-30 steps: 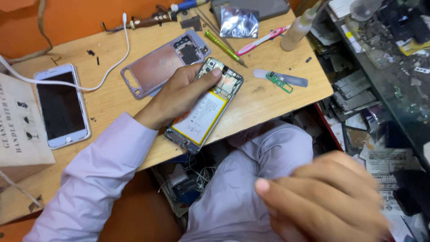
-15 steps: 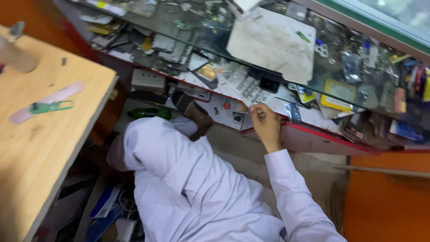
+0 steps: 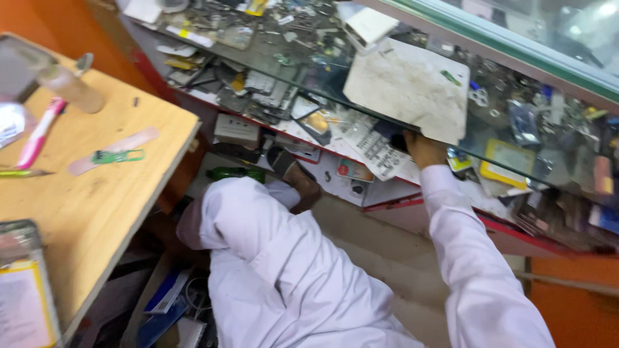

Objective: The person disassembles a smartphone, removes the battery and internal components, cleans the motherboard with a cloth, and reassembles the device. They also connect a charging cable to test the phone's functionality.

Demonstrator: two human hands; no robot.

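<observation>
the view has swung off the bench since a second ago, when the left hand rested on the opened phone; now that phone only peeks in at the bottom left corner (image 3: 22,290), lying on the wooden table (image 3: 97,212) with its yellow battery side up. no hand is on it, so whatever is being done to it is parked half way, back cover off.

a bit further along the table lie a green-tipped plastic pry tool (image 3: 113,149), a pink pen (image 3: 39,132) and a clear bottle (image 3: 68,87).

past the white-trousered knee, the right hand (image 3: 422,149) is stretched out in its white sleeve and has gone under the glass shelf (image 3: 516,109) of the display counter, in among the loose phone parts and papers. the fingers are tucked behind the shelf edge, so i honestly can't tell if they are curled round something or just feeling about. the left hand isn't in view at all.
</observation>
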